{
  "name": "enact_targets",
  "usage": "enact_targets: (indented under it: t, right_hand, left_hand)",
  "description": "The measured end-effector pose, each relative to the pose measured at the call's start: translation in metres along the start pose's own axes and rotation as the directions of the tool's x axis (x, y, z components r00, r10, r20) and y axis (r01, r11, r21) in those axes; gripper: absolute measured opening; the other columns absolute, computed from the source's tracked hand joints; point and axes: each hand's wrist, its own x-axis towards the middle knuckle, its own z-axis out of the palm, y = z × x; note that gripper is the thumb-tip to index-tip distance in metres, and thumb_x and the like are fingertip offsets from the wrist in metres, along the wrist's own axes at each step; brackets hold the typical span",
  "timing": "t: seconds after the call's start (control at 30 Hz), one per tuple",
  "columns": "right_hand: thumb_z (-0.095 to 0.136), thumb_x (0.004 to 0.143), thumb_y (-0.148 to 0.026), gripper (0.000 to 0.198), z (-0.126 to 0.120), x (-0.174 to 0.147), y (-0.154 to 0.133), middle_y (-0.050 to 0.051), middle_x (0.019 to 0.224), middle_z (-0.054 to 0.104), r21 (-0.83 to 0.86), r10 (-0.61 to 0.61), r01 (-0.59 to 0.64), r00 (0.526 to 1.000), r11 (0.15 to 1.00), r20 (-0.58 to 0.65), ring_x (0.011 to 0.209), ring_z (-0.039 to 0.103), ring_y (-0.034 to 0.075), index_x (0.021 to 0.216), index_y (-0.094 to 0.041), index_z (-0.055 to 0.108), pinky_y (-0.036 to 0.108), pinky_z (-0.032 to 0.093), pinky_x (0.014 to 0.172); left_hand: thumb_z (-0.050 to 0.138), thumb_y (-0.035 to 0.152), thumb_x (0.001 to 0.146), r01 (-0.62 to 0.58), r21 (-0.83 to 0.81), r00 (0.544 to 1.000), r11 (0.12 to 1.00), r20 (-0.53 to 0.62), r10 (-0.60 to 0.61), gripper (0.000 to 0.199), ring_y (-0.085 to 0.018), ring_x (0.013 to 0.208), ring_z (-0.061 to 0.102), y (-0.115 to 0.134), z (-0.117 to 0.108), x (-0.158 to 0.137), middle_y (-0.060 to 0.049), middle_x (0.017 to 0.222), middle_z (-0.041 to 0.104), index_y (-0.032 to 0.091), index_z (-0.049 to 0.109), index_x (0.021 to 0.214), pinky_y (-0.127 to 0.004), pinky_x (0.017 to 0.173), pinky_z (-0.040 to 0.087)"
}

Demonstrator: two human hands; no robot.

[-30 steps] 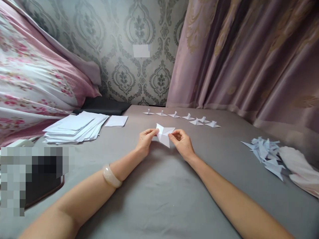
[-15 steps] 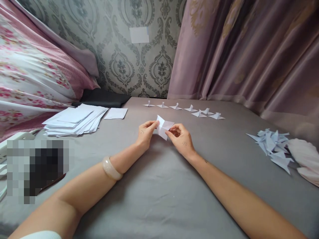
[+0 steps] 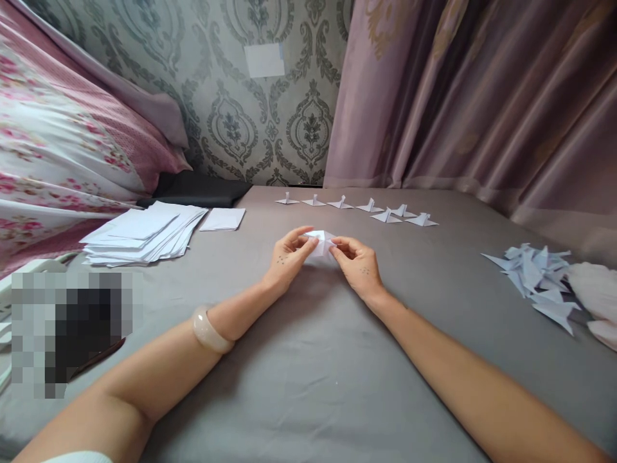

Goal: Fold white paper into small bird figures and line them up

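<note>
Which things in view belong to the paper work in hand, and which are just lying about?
Seemingly part of the work:
folded paper between left hand and right hand
large paper stack
small paper stack
folded paper figures
heap of folded pieces

Seemingly just lying about:
black item, back left
pale cloth, far right

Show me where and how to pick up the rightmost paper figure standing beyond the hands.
Probably pinch this paper figure by its raised middle, from above and right: its pointed ends spread low, and another figure sits close on its left.
</note>
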Motion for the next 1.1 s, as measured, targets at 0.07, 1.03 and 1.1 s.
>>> enact_targets:
  t: [0.07, 1.03, 1.1]
  right_hand:
    - [0.068, 0.073, -0.037, 0.026, -0.0013, 0.0004, 0.0005, 0.006, 0.084, 0.073, 0.013, 0.008, -0.008, 1.0, 1.0, -0.004, 0.075, 0.066, 0.019, 0.091, -0.019, 0.071, 0.034, 0.051, 0.076]
    - [0.069, 0.073, -0.039, 0.028, -0.0037, -0.0005, 0.0004, 0.007, 0.093, 0.075, 0.044, 0.012, -0.013, 1.0, 0.999, 0.009, 0.083, 0.068, 0.02, 0.092, -0.019, 0.073, 0.035, 0.051, 0.083]
    - [0.07, 0.073, -0.039, 0.027, -0.0037, -0.0008, -0.0007, 0.007, 0.091, 0.075, 0.054, 0.016, -0.017, 1.0, 0.998, 0.013, 0.081, 0.067, 0.02, 0.091, -0.019, 0.073, 0.034, 0.051, 0.081]
  left_hand:
    - [0.074, 0.038, 0.074, 0.008, 0.04, 0.999, 0.999, 0.043, -0.01, 0.036, -0.013, 0.076, 0.058, -0.0004, -0.0009, -0.0011, -0.004, 0.085, 0.068, 0.016, 0.07, 0.102, -0.024, 0.073, 0.043]
    - [0.076, 0.032, 0.071, 0.051, 0.056, 0.994, 0.997, 0.091, -0.056, 0.024, -0.015, 0.08, 0.061, -0.0066, -0.0067, 0.0023, -0.004, 0.089, 0.073, 0.018, 0.075, 0.09, -0.026, 0.078, 0.045]
    - [0.076, 0.032, 0.071, 0.059, 0.046, 0.993, 0.997, 0.099, -0.064, 0.024, -0.015, 0.08, 0.061, -0.0066, -0.0065, 0.0024, -0.005, 0.088, 0.073, 0.018, 0.075, 0.089, -0.027, 0.078, 0.045]
